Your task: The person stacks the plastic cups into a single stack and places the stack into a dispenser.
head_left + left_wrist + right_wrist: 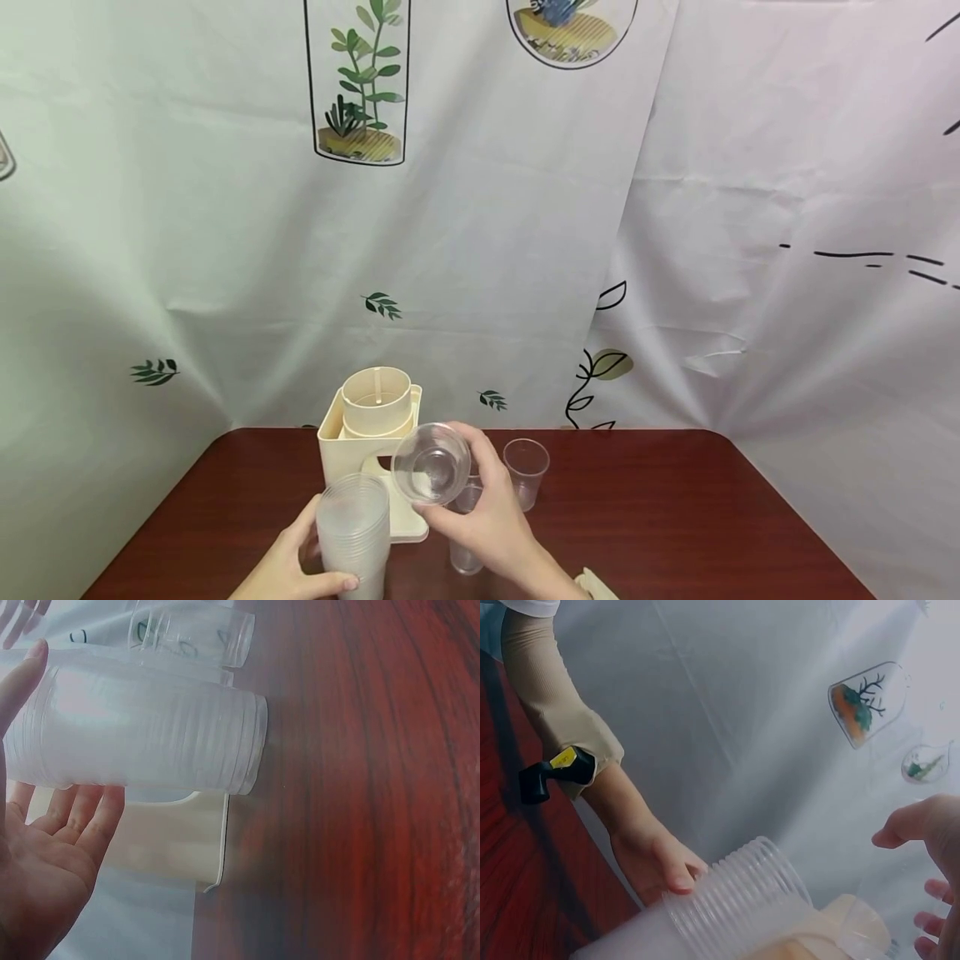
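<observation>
My left hand grips a tall stack of clear plastic cups, thumb on the near side. In the left wrist view the nested stack lies across the palm and fingers. My right hand pinches a single clear plastic cup between thumb and fingers, its mouth tilted toward the head camera. That cup is apart from the stack, to its upper right. Part of the right hand shows at the edge of the right wrist view.
Behind the stack stands a cream-coloured holder with a round cup-shaped top. One clear cup stands right of it on the red-brown table. Another clear cup is partly hidden by my right hand. A printed cloth hangs behind.
</observation>
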`<state>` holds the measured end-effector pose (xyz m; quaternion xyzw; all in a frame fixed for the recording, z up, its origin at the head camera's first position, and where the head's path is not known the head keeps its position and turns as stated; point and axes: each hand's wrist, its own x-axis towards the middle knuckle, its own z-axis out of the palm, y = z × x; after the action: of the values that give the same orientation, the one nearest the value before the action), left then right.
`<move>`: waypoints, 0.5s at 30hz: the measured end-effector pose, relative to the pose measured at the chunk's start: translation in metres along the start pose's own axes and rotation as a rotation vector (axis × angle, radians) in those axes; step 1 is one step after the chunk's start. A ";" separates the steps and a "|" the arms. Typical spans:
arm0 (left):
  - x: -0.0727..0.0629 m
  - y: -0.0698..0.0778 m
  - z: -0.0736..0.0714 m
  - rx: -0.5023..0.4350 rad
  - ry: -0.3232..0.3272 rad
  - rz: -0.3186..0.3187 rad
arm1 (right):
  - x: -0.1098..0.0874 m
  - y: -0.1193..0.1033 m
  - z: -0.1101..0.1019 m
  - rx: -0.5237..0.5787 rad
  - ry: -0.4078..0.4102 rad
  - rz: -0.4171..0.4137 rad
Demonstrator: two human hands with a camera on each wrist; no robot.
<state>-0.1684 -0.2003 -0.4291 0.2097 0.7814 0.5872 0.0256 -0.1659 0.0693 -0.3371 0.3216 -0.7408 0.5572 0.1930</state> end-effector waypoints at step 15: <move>-0.001 -0.002 0.001 -0.013 -0.005 0.072 | 0.007 -0.004 0.013 0.159 -0.069 -0.131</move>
<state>-0.1676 -0.2005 -0.4312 0.2389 0.7696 0.5921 0.0078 -0.1677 0.0540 -0.3339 0.4025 -0.6780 0.5890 0.1773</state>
